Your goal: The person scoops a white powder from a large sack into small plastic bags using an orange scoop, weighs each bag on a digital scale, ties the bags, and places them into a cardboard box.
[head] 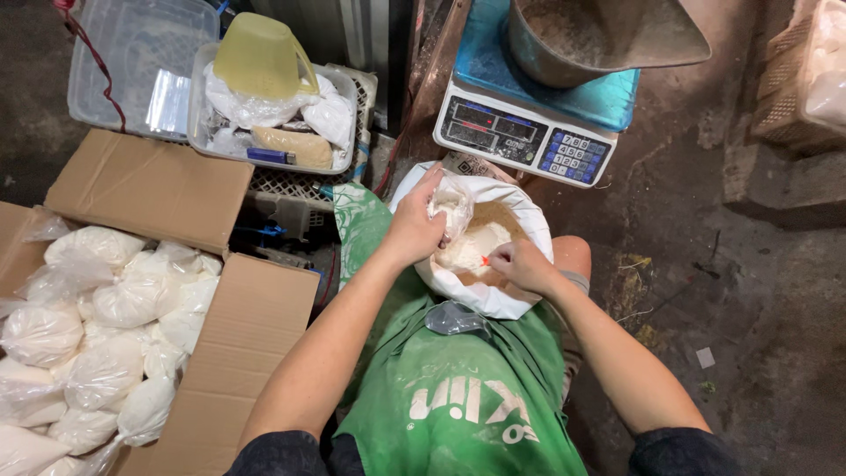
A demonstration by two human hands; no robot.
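1. I take the large white woven sack [493,300], open-mouthed between the knees, as my landmark; pale flour-like powder [471,247] fills it.
2. My left hand [414,227] is at the sack's near-left rim, fingers closed on the mouth of a small clear plastic bag [452,205] that already has some powder in it.
3. My right hand [522,264] is over the sack's right side, fingers pinched narrow around something small with a red tip [485,261]; I cannot tell what it is.
4. To do this well, I judge the bag's mouth should stay low and directly over the sack, so spills fall back in.
5. Beyond the sack sits a white digital scale with a blue platform [529,123] carrying a grey metal scoop pan [599,35].
6. Well left of the sack, an open cardboard box [229,353] holds many filled, tied bags [106,344].
7. A green apron [458,397] lies just below the sack.
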